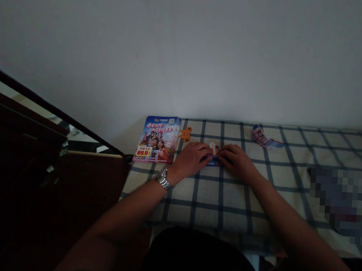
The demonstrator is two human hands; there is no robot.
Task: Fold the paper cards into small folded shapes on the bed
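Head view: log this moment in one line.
left hand: touching printed paper | right hand: touching same paper | left of it: leaflet stack, orange figure | right: crumpled paper | surface: checked cloth

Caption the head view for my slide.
Left hand and right hand hold multicoloured printed paper on blue-checked white cloth, near stacked blue rectangular flyers.

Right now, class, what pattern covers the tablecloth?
The tablecloth: a dark bluish grid on pale cloth, in the head view.

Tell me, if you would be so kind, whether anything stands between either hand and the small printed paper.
Nothing visible does: the left hand and right hand both touch the printed paper. The orange bear-shaped piece lies beyond the left hand, out of the way.
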